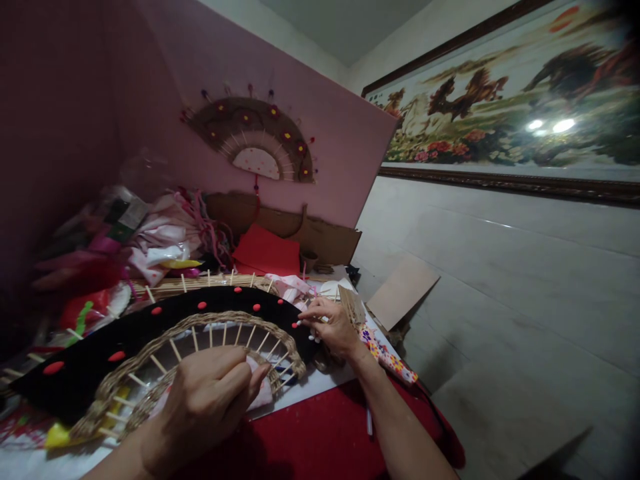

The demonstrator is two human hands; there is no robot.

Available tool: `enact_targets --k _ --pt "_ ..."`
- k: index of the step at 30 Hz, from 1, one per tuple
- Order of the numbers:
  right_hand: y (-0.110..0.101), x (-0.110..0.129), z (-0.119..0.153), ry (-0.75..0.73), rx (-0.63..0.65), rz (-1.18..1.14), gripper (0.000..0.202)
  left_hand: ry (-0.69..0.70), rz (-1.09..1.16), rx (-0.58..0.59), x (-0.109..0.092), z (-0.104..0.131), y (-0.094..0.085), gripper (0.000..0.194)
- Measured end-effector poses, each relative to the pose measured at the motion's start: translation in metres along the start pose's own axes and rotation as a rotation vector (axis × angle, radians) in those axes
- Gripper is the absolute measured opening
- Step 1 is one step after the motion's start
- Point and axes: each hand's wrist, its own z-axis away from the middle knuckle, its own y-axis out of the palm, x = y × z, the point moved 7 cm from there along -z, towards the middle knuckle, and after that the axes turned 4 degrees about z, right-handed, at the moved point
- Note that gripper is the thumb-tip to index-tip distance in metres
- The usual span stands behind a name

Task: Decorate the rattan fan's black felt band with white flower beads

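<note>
A large fan (pixel 185 327) lies across the table, with a black band, braided rope edging and thin wooden sticks. Red dots (pixel 202 305) are spaced along the black band. My right hand (pixel 327 325) is over the band's right end, fingertips pinched beside a red dot (pixel 294 325). Small white balls (pixel 313 337) show just under those fingers; whether one is between the fingertips is hidden. Over the fan's lower middle, my left hand (pixel 213 393) is closed, thumb against the curled fingers. What it holds, if anything, cannot be made out.
Another fan (pixel 250 137) with flowers hangs on the pink board (pixel 345 160). Red sheets (pixel 267 250) and heaped fabric and plastic bags (pixel 165 233) stand behind. Right of my hand lies a flower-patterned cloth (pixel 385 357). A red cloth (pixel 310 433) covers the near edge.
</note>
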Motion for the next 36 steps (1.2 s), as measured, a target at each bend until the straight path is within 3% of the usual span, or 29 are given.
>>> enact_targets --k 3,5,10,14,26,36 --pt "-0.010 -0.009 -0.001 0.062 -0.094 -0.030 0.015 -0.001 0.008 -0.013 0.000 -0.001 0.000 0.030" --pt "-0.014 -0.020 -0.002 0.179 -0.137 -0.052 0.019 0.002 0.017 -0.022 -0.001 -0.002 0.000 0.030" --pt "0.004 -0.045 0.004 0.512 -0.004 -0.295 0.035 -0.004 0.027 -0.011 0.000 0.001 0.001 0.029" --pt "0.018 -0.048 0.010 0.631 0.090 -0.508 0.048 -0.007 0.029 0.004 0.000 0.002 0.002 0.029" --pt "0.025 -0.031 0.010 0.654 0.262 -0.580 0.065 -0.029 0.034 0.026 0.000 0.004 0.004 0.029" --pt "0.030 -0.029 0.008 0.571 0.257 -0.565 0.064 -0.067 -0.069 0.132 0.002 0.001 0.019 0.026"
